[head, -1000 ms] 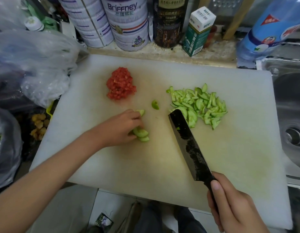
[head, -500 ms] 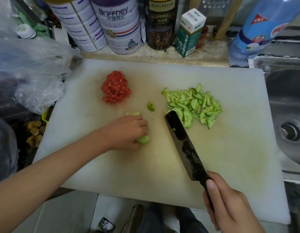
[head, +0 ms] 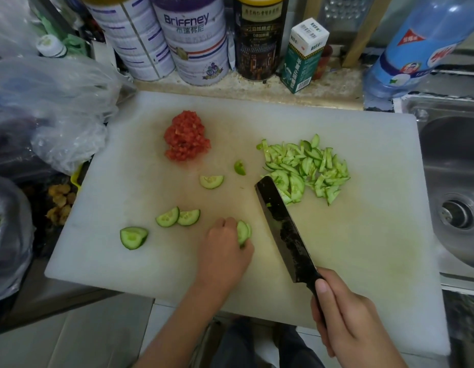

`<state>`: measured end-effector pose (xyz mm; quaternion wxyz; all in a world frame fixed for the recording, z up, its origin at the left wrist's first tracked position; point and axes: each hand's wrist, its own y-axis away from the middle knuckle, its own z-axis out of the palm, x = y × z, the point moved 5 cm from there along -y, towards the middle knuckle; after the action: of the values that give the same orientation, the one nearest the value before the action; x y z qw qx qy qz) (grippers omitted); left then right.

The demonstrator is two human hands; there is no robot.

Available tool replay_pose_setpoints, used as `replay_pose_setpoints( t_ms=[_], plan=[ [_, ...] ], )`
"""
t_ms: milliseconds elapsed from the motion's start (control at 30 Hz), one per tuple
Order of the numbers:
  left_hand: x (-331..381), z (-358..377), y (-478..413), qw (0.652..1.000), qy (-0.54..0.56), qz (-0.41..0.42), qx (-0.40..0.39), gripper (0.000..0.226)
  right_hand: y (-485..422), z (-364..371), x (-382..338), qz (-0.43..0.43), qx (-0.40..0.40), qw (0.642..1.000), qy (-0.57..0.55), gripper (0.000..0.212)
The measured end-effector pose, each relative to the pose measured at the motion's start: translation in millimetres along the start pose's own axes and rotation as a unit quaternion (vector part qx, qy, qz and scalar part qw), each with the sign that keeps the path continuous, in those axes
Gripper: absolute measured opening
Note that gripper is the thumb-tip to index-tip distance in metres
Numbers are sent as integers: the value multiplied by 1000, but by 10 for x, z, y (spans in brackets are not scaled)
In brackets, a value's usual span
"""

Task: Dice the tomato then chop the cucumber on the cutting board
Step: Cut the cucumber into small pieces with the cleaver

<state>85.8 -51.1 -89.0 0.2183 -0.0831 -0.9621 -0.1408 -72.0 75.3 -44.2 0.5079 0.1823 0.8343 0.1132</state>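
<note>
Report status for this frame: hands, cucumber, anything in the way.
Left hand pinches stacked cucumber slices; right hand grips knife, blade just right of them. Diced tomato piled; loose half-moons lie left. Nothing between blade and slices.

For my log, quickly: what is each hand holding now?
Left hand: pinches cucumber slices.
Right hand: grips the knife by its handle.

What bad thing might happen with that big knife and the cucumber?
The dark cleaver is close beside the left hand, which pinches thin green cucumber slices; a chop could nick the fingertips. The small held stack might also slip under the blade.
</note>
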Motion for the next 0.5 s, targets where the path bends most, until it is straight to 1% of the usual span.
replay_pose_setpoints(
  t_ms=[33, 133, 200, 267, 367, 433, 500],
  plan=[
    [10, 28, 52, 999, 22, -27, 8, 18, -6, 9, -8, 2, -7, 1000, 1, 35],
    [25, 86, 178, 988, 100, -111, 41, 19, -11, 37, 5, 6, -22, 1000, 10, 38],
    [81, 111, 262, 982, 121, -136, 57, 21, -14, 62, 50, 6, -29, 999, 16, 41],
    [136, 116, 323, 980, 115, -147, 72, 24, -18, 92, 94, 8, -34, 999, 23, 40],
    [137, 71, 360, 981, 73, -155, 87, 30, -24, 120, 139, 3, -31, 999, 18, 36],
    [98, 17, 351, 984, 59, -143, 94, 29, -33, 124, 157, -3, -31, 999, 16, 34],
    [58, -14, 327, 987, 61, -123, 80, 24, -53, 125, 173, -6, -34, 999, 9, 33]
  ],
)
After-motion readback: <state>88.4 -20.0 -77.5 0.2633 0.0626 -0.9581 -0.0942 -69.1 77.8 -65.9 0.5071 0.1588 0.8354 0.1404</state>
